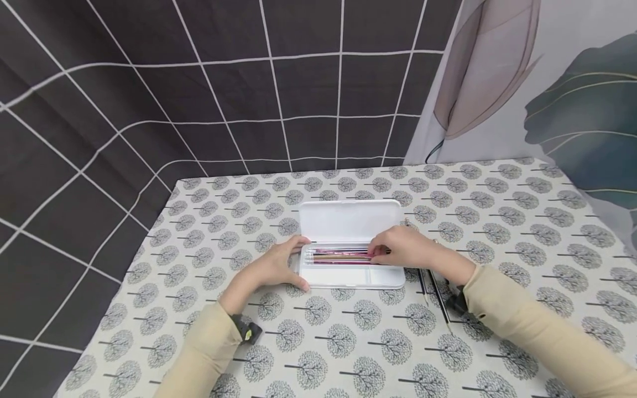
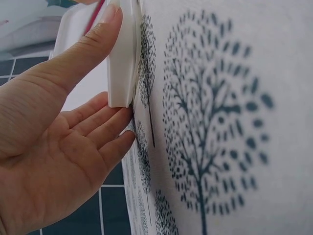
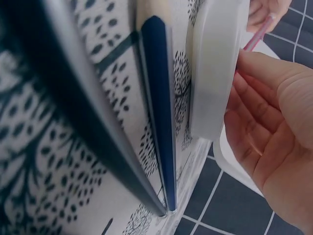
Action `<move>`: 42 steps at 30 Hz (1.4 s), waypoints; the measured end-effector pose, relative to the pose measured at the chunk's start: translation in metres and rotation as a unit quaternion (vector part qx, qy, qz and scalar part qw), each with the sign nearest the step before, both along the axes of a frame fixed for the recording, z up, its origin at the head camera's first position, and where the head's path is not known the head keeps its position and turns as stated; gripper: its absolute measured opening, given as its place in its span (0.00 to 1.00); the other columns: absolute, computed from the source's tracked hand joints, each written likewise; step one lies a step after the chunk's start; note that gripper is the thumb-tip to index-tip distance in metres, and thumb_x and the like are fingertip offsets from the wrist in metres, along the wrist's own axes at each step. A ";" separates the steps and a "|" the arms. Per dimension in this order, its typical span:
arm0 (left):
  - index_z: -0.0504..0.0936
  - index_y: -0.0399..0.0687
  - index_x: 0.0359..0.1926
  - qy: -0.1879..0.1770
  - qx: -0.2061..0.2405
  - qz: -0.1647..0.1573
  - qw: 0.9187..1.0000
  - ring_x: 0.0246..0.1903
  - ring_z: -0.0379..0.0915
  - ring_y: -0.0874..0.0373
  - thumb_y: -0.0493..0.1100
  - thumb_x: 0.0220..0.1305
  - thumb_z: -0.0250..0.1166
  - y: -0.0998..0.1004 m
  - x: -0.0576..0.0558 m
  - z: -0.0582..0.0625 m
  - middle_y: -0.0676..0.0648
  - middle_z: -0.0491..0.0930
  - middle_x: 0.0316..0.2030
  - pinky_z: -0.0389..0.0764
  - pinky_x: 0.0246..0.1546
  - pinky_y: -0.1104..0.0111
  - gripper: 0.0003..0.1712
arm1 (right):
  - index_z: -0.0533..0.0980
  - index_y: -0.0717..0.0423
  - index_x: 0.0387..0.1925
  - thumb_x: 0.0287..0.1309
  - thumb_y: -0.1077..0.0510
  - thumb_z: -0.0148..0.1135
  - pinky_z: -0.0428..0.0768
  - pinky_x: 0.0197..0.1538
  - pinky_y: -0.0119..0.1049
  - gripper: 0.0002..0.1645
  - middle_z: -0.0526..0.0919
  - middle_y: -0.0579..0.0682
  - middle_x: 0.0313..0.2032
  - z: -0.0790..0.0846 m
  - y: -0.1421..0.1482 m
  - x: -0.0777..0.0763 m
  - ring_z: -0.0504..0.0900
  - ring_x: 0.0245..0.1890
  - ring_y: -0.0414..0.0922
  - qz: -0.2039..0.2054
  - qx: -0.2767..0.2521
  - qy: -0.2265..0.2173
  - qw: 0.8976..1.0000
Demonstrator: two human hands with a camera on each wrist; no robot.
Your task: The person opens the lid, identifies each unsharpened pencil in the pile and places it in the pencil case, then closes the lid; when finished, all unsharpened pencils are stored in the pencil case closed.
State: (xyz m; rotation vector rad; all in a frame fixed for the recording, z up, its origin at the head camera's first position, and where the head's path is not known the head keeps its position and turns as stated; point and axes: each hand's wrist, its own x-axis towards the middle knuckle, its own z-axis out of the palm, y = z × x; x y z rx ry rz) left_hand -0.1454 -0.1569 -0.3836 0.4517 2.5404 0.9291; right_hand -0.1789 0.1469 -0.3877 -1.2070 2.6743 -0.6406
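A white pencil case (image 1: pixel 343 277) lies open on the table, its lid (image 1: pixel 350 221) tipped back. Several pencils (image 1: pixel 323 257) lie lengthwise in its rear compartment; the front one holds nothing. My left hand (image 1: pixel 278 264) holds the case's left end, thumb at the near corner and fingers at the far one. In the left wrist view the thumb (image 2: pixel 100 36) lies along the near wall. Over the right part of the pencils, my right hand (image 1: pixel 400 247) pinches a pink pencil (image 3: pixel 257 36) between thumb and fingers, and its slanted end points toward the left hand.
Two dark pencils (image 1: pixel 439 298) lie on the tablecloth right of the case, under the right wrist; one shows as a blue pencil (image 3: pixel 159 93) close up. A tree-patterned tablecloth (image 1: pixel 318 342) covers the table. Behind it hangs a dark gridded curtain (image 1: pixel 308 88).
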 end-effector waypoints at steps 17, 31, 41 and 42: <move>0.61 0.51 0.63 -0.013 -0.008 -0.014 1.000 0.66 0.58 0.52 0.52 0.29 0.80 -0.002 -0.003 -0.001 0.45 0.62 0.67 0.53 0.69 0.57 0.57 | 0.82 0.49 0.33 0.49 0.55 0.69 0.76 0.30 0.24 0.08 0.79 0.34 0.25 -0.002 -0.002 0.004 0.73 0.24 0.28 0.001 -0.004 0.031 1.000; 0.53 0.43 0.59 0.043 0.014 0.011 0.999 0.61 0.65 0.44 0.52 0.48 0.72 -0.008 -0.025 0.016 0.35 0.67 0.61 0.63 0.64 0.51 0.47 | 0.81 0.59 0.36 0.52 0.61 0.65 0.79 0.29 0.26 0.08 0.85 0.48 0.33 0.022 0.015 0.000 0.79 0.26 0.37 -0.027 -0.118 0.054 0.991; 0.76 0.45 0.55 0.187 0.081 0.073 0.976 0.53 0.74 0.50 0.48 0.67 0.56 0.010 -0.064 0.023 0.46 0.77 0.54 0.73 0.58 0.59 0.20 | 0.79 0.58 0.47 0.57 0.57 0.63 0.79 0.44 0.40 0.16 0.82 0.56 0.46 0.036 0.035 -0.029 0.79 0.41 0.49 -0.196 -0.190 0.042 0.961; 0.79 0.45 0.52 0.195 0.087 0.079 0.974 0.52 0.75 0.51 0.47 0.66 0.56 0.010 -0.065 0.023 0.46 0.78 0.52 0.74 0.56 0.60 0.17 | 0.77 0.58 0.50 0.60 0.55 0.60 0.79 0.46 0.44 0.18 0.80 0.57 0.49 0.035 0.037 -0.032 0.79 0.43 0.51 -0.192 -0.176 0.009 0.965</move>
